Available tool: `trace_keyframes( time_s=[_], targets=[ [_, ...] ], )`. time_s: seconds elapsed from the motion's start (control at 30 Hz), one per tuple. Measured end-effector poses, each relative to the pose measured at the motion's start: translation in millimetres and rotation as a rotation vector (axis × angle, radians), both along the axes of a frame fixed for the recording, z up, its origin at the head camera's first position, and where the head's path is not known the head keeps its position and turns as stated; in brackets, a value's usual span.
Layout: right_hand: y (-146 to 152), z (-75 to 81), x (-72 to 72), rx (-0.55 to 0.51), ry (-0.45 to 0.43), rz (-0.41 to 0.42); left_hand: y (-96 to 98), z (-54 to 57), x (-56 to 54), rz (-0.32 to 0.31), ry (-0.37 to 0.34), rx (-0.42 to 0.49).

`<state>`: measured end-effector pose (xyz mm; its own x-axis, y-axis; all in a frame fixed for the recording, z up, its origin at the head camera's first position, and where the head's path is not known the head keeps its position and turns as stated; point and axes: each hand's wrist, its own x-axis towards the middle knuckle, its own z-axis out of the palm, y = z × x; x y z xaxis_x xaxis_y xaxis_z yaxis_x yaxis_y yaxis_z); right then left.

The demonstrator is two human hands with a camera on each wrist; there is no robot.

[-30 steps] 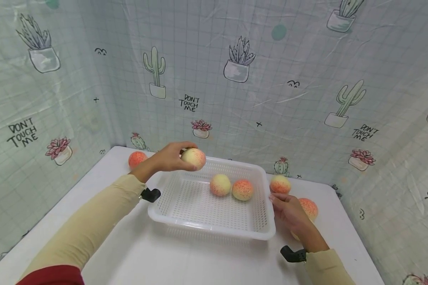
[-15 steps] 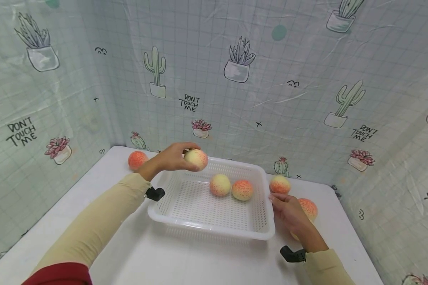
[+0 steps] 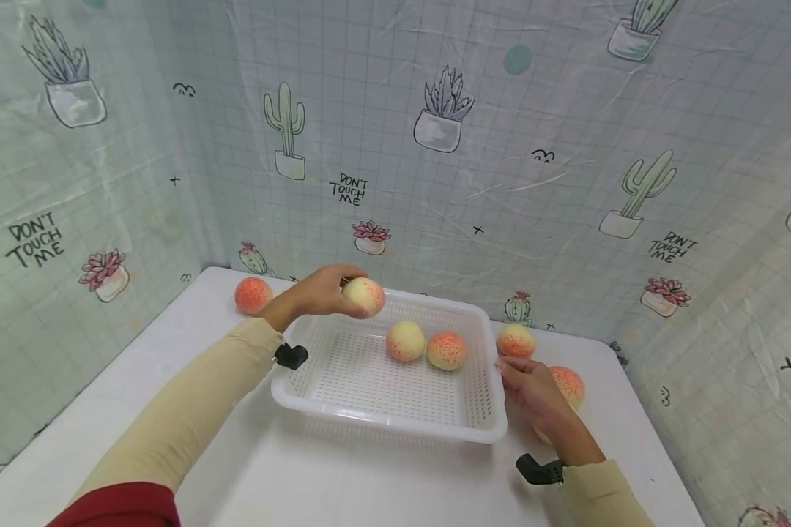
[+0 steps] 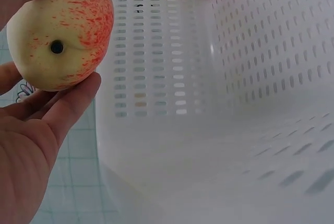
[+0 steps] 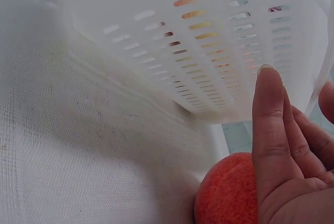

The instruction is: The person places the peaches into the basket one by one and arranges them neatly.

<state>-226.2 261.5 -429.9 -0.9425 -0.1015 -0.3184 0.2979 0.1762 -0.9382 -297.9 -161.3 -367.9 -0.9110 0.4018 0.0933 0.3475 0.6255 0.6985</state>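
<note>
My left hand (image 3: 323, 291) grips a pale yellow peach (image 3: 365, 297) with red speckles, holding it above the far left part of a white perforated basket (image 3: 389, 419). In the left wrist view that peach (image 4: 62, 36) shows a small dark hole, with fingers and thumb around it. Inside the basket sit two more peaches, one pale (image 3: 405, 341) and one redder (image 3: 447, 350), side by side. My right hand (image 3: 534, 388) holds the basket's right rim. Its fingers (image 5: 270, 114) lie along the outer wall under the rim, the thumb on the other side.
One red peach (image 3: 253, 295) lies at the back left, behind my left wrist. Right of the basket are a peach (image 3: 516, 341) near the back, another (image 3: 569, 384) beside my right hand, and one partly hidden below it. A patterned curtain (image 3: 382, 146) encloses the white table (image 3: 290, 476).
My left hand has shifted slightly right with the peach, mostly in the first half second. The right hand stays at the rim, and the basket has not visibly moved.
</note>
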Motion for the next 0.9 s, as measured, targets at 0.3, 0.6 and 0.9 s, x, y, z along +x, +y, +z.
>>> trace_keyframes(
  time_s=[0.3,0.6,0.9],
  targets=[
    [-1,-4.0,0.0,0.020,-0.001,-0.014,5.3,-4.3,-3.2,-0.046,-0.036,-0.055],
    [2,-6.2,0.7,0.033,0.004,-0.010,9.3,-12.1,-8.1,-0.039,-0.057,-0.102],
    [1,-3.8,0.6,0.016,0.011,0.004,13.5,-14.1,-7.1,-0.028,-0.081,-0.173]
  ],
)
